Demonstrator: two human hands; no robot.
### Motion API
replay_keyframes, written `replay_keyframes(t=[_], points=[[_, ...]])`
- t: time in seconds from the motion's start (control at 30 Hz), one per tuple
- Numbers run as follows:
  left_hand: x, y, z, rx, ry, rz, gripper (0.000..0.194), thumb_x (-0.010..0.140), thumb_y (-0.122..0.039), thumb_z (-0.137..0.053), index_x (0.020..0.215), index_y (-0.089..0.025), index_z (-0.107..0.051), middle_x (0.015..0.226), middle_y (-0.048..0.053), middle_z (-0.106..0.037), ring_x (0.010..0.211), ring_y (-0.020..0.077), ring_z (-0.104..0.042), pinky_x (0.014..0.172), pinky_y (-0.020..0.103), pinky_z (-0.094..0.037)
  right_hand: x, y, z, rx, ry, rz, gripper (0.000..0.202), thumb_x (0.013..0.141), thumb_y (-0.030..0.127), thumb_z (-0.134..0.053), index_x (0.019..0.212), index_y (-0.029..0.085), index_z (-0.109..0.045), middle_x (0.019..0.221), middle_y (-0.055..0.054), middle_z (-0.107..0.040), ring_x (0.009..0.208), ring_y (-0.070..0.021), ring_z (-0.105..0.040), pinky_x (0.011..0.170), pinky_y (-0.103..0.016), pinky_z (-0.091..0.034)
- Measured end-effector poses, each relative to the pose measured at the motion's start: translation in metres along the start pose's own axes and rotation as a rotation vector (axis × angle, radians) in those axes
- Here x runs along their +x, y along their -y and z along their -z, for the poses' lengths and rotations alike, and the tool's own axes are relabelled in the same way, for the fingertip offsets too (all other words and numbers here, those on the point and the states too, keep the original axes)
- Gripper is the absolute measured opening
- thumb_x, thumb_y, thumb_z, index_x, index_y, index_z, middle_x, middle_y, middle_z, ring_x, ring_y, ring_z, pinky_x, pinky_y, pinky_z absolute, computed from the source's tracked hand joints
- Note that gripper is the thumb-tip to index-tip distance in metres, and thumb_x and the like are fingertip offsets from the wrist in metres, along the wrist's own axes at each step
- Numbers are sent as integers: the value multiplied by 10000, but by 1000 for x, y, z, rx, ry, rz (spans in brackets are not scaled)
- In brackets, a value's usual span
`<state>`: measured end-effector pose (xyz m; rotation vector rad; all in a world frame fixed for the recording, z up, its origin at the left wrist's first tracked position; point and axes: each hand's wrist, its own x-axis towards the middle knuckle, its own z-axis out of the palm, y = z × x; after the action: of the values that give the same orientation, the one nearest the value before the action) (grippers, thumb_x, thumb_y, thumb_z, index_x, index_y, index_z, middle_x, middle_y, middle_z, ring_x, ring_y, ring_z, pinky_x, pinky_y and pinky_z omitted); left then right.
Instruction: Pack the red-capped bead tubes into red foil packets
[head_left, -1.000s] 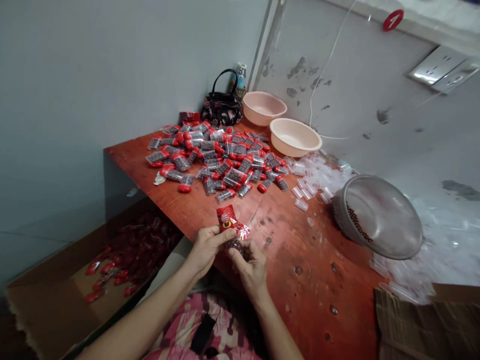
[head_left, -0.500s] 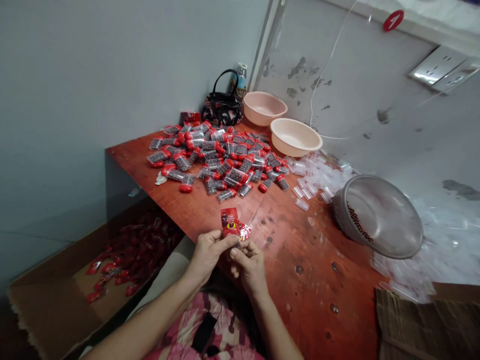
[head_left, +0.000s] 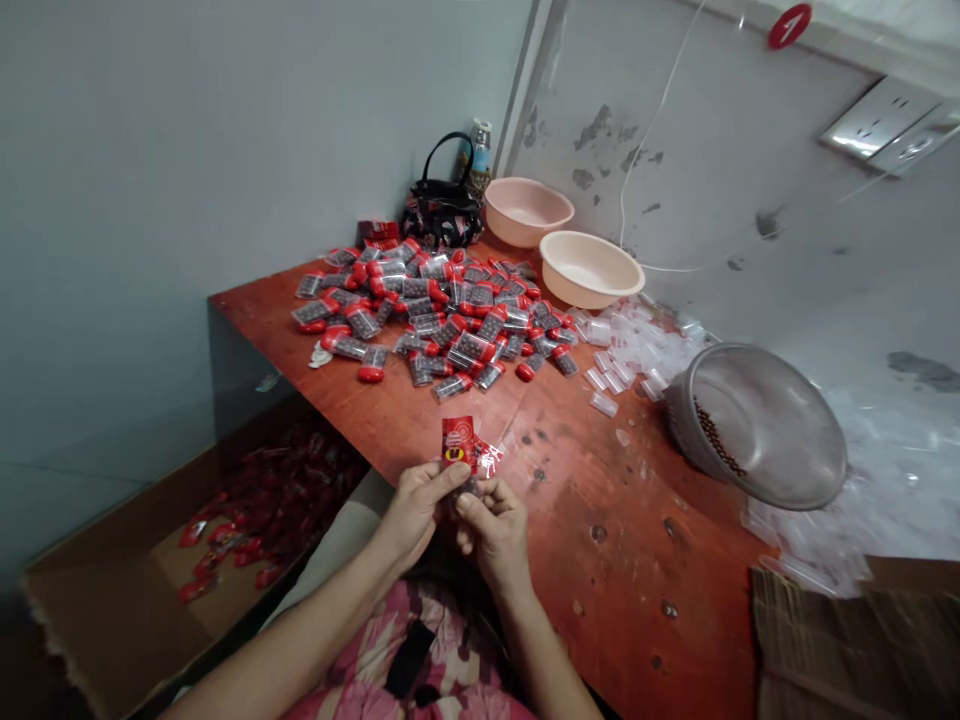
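Observation:
My left hand (head_left: 416, 508) pinches a red printed packet (head_left: 458, 442), which stands up above the fingers near the table's front edge. Close beside it, my right hand (head_left: 495, 525) is closed at the lower end of a second red-and-white piece (head_left: 489, 458). A small dark item shows between the two thumbs, too small to make out. Beyond the hands lies a large pile of clear containers with red caps and dark beads (head_left: 472, 350) on the red table (head_left: 600, 590).
Clear empty tubes (head_left: 637, 345) lie right of the pile. A grey basin (head_left: 780, 430) holds brown beads. Two pale basins (head_left: 592, 272) and a black handbag (head_left: 442, 215) stand at the back. Below left, a cardboard box (head_left: 112, 610) holds red packets. A brown mat (head_left: 847, 650) lies front right.
The red packet's printed face looks different, with the yellow mark lower and nearer my left thumb. Both hands stay in nearly the same place, still closed.

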<state>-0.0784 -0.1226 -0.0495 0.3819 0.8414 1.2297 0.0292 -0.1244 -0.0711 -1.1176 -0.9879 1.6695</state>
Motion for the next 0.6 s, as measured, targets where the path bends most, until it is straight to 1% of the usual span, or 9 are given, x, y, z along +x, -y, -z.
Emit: replay_keyframes(t=[0.07,0.1,0.2,0.27,0.33,0.37,0.47,0.6], points=[[-2,1,1,24,56,27,242,756,-330,-582,701,-96,-604,471,14,-551,334,144,-499,346,274,-414,2,-1,-1,85,14,-16,228,708,304,-669,703,170,-485,487,55,-557,285,-43,-398,281,-143,-296],[-2,1,2,33,57,31,237,751,-327,-590,691,-98,-598,474,14,-551,339,145,-502,347,278,-420,3,-1,-2,102,14,-12,222,705,293,-674,707,167,-491,502,51,-566,290,-42,-408,286,-141,-307],[-2,-2,7,34,-19,16,216,719,-305,-633,678,-98,-591,494,6,-545,352,114,-479,345,247,-407,2,1,-4,99,49,14,178,722,262,-665,788,163,-532,523,47,-583,362,-57,-491,367,-153,-400],[-1,-6,10,-1,-66,0,221,708,-303,-646,654,-98,-583,514,3,-540,371,94,-462,342,224,-384,0,3,-5,91,108,33,228,737,264,-652,914,164,-548,623,17,-633,484,-87,-579,483,-194,-484],[-2,-8,12,-37,-75,0,225,707,-307,-646,653,-98,-584,532,5,-540,393,91,-457,348,220,-373,-2,5,-4,79,147,34,286,739,272,-650,983,163,-549,731,-12,-663,584,-110,-622,570,-232,-522],[-2,-8,12,-42,-70,7,220,704,-303,-649,662,-95,-591,539,7,-544,402,91,-457,356,220,-371,-2,5,-3,74,146,29,281,732,272,-657,969,160,-556,747,-17,-667,597,-115,-629,580,-237,-529],[-6,-6,11,-28,-53,18,194,691,-267,-667,668,-82,-615,528,3,-538,416,74,-447,392,204,-360,2,2,-4,94,91,-12,207,704,270,-682,819,165,-545,635,7,-657,502,-110,-616,499,-214,-519],[-11,-4,10,-57,-45,9,199,680,-250,-680,606,-76,-619,517,1,-531,457,70,-462,453,205,-383,14,-4,-14,129,32,-52,257,668,287,-703,693,180,-470,498,43,-613,353,-93,-550,372,-176,-456]])
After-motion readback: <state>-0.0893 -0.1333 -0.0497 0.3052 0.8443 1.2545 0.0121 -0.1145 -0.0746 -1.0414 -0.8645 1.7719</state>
